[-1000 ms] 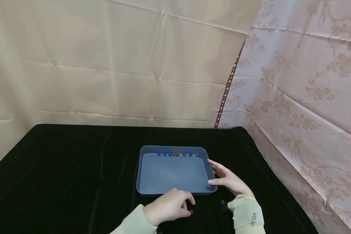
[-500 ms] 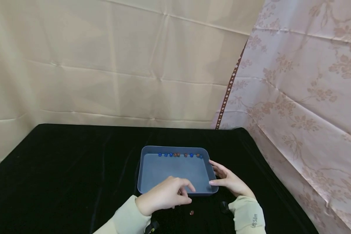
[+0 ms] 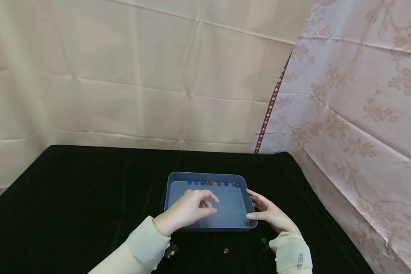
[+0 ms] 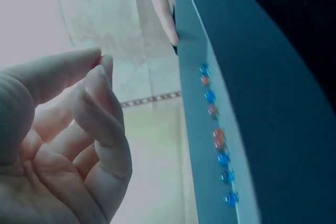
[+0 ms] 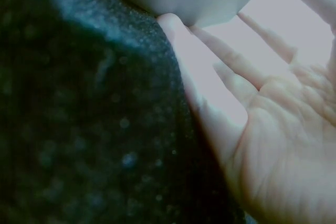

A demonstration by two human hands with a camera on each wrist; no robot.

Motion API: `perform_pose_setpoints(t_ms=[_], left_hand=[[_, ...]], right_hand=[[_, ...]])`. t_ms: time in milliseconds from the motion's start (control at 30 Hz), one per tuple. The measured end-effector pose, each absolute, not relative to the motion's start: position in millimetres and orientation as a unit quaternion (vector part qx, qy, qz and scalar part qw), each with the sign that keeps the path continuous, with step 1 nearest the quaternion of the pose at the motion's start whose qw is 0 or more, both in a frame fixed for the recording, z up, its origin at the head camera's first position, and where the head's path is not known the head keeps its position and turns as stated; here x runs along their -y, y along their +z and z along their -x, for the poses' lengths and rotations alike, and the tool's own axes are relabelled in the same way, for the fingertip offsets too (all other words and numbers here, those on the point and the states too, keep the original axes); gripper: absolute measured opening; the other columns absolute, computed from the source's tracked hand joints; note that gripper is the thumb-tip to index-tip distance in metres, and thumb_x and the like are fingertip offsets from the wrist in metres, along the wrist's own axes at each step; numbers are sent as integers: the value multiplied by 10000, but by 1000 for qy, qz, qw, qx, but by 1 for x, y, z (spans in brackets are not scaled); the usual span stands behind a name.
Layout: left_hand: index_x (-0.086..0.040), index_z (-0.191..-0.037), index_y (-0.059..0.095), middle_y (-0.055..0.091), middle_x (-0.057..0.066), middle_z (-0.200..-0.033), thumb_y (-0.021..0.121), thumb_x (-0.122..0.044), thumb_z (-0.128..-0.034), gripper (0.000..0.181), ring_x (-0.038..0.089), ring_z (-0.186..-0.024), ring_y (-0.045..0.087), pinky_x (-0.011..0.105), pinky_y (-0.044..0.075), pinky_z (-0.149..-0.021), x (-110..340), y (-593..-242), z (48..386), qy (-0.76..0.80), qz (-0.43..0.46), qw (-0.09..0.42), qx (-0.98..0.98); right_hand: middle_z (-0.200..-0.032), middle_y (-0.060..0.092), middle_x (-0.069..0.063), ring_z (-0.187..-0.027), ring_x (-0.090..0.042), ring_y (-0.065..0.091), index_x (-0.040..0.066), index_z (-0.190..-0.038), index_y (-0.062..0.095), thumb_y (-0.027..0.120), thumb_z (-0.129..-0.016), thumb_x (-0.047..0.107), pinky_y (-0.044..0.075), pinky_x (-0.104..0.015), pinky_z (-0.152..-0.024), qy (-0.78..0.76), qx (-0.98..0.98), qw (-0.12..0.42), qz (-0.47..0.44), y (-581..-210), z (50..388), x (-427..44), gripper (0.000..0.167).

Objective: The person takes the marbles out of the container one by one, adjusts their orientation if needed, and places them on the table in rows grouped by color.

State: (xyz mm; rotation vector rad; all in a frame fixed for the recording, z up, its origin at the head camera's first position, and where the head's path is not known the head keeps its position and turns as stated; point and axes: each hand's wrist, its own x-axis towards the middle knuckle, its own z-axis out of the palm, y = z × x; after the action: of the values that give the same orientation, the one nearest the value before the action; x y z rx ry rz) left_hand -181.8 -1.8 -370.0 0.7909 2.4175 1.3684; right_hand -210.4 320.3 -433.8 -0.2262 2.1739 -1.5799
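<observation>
A shallow blue-grey tray (image 3: 205, 229) lies on the black cloth. Small glass marbles, blue ones (image 3: 196, 182) and red-brown ones (image 3: 219, 183), form a row along its far wall. Over the tray's left half hovers my left hand (image 3: 188, 209), bent at the fingers. In the left wrist view the thumb and a fingertip of this hand (image 4: 68, 124) come together; whether anything is between them is hidden. My right hand (image 3: 272, 217) rests against the tray's right side, fingers fairly straight and spread, thumb (image 5: 184, 51) touching the wall. One red-brown marble (image 3: 225, 250) lies on the cloth before the tray.
Black cloth (image 3: 89, 190) covers the table around the tray. A plain cream curtain (image 3: 123, 76) hangs behind, and a flowered pink one (image 3: 356, 95) stands along the right. Dark wrist devices sit under both sleeves.
My left hand has lifted away from the marble on the near cloth and moved forward and left, over the tray. That marble stays put. The right hand keeps its place at the tray's side.
</observation>
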Motion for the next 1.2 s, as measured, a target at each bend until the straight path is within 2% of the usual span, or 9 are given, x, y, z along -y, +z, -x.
perform_pose_setpoints(t_ms=[200,500,633,900,1000,1200], left_hand=[[-129,-1137,674,705,-13,-901,684,-187,-930,215,92,-757,624,264,510,-632,7,-372,200,436,-249,90,-860],[-103,-1132,676,692,-2,-869,682,-157,-929,210,124,-691,616,264,485,-582,10,-376,222,424,-220,62,-876],[-93,-1125,683,678,-1,-843,687,-159,-930,206,116,-687,599,259,484,-600,11,-376,230,426,-193,62,-882],[-73,-1102,687,699,101,-853,712,-158,-912,209,285,-762,672,273,494,-593,16,-371,240,440,-129,94,-884],[-64,-1123,683,705,108,-869,715,-163,-911,236,293,-768,677,277,495,-598,18,-367,243,432,-124,87,-889],[-54,-1167,670,718,100,-861,695,-168,-922,272,222,-707,662,277,520,-630,19,-353,256,454,-90,87,-882]], right_hand=[[-1625,170,-246,-1453,-490,230,93,-1581,172,662,-929,147,289,-620,-1140,-574,-784,219,88,-435,210,-321,817],[-1628,146,-254,-1458,-501,202,99,-1584,159,656,-931,139,252,-648,-1143,-568,-788,221,91,-437,212,-323,821],[-1626,141,-260,-1458,-505,197,98,-1584,154,656,-931,138,252,-648,-1143,-569,-787,222,91,-436,212,-323,825],[-1622,152,-265,-1458,-503,198,101,-1584,160,656,-935,143,266,-637,-1143,-571,-786,221,88,-435,211,-322,818],[-1622,151,-265,-1458,-504,197,99,-1584,161,656,-934,145,258,-643,-1143,-571,-785,221,89,-435,211,-322,818],[-1617,164,-270,-1456,-505,202,99,-1582,171,664,-926,138,263,-643,-1141,-572,-786,218,88,-435,211,-321,821]])
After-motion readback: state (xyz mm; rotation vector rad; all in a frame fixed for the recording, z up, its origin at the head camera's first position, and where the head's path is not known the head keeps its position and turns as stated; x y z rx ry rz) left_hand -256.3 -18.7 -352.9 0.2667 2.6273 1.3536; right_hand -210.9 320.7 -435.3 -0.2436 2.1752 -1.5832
